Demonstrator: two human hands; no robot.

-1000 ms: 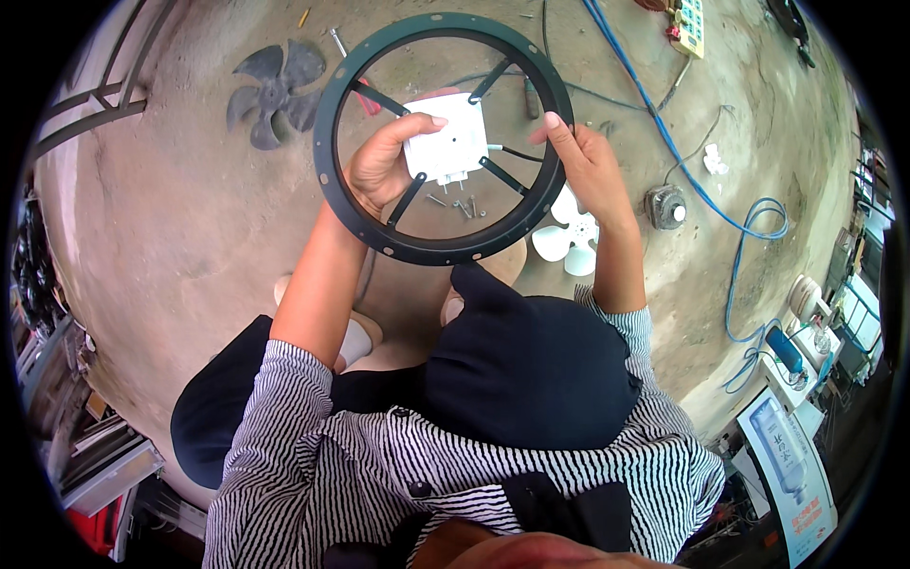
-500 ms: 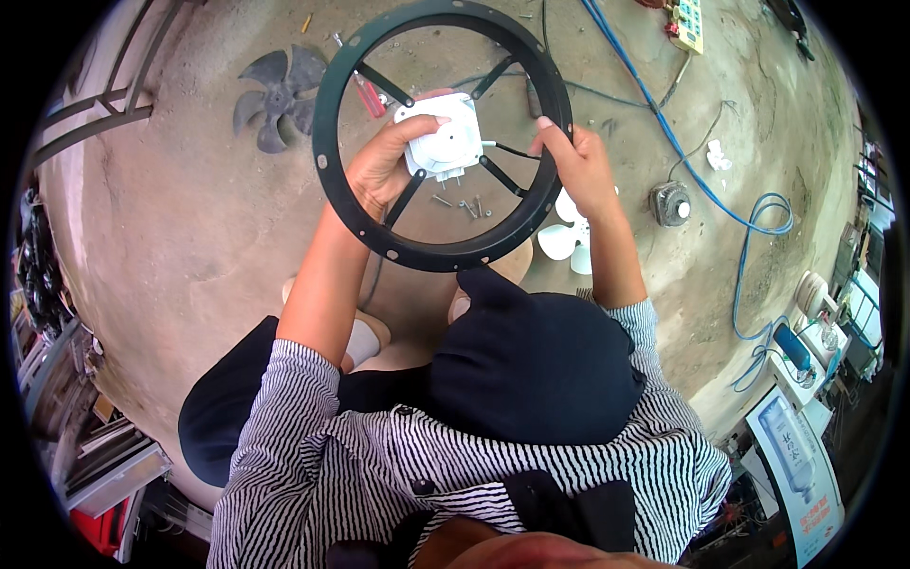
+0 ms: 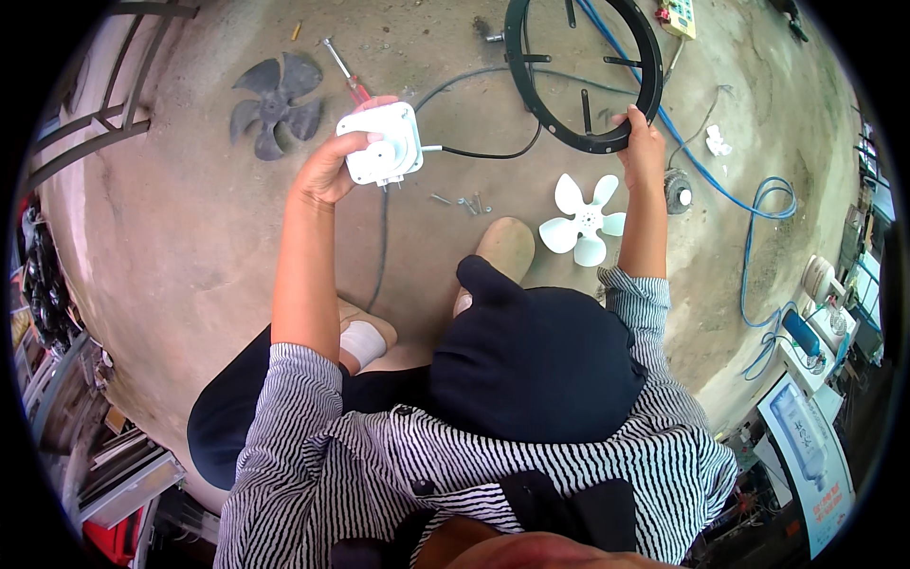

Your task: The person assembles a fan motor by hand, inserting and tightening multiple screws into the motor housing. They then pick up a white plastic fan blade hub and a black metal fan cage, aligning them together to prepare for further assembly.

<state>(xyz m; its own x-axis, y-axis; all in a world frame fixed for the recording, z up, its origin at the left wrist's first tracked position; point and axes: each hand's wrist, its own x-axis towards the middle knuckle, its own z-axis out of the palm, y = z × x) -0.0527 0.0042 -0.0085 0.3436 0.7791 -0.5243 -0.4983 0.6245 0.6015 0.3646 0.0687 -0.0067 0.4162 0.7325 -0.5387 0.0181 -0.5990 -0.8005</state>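
My left hand [image 3: 327,171] is closed around a white, squarish fan motor [image 3: 396,142], its thumb lying across the front. A black cord [image 3: 493,156] runs from the motor's side toward the right and up. Out to the right, my right hand [image 3: 645,147] grips the lower rim of a black fan mounting ring [image 3: 592,143], which has short inward arms. The ring is apart from the motor and tilted. Below it on the floor lies a white five-bladed fan [image 3: 589,222]. Several loose screws [image 3: 466,204] lie between the motor and that fan.
A dark grey fan blade [image 3: 277,106] lies at the far left, with a red-handled screwdriver [image 3: 343,71] beside it. A small dark motor [image 3: 678,192] sits by my right wrist. Blue cable [image 3: 706,177] crosses the right side, near a power strip [image 3: 679,17].
The ring no longer surrounds the motor; my right hand has carried it up and right. My left hand has moved left with the motor. The white fan is now fully visible.
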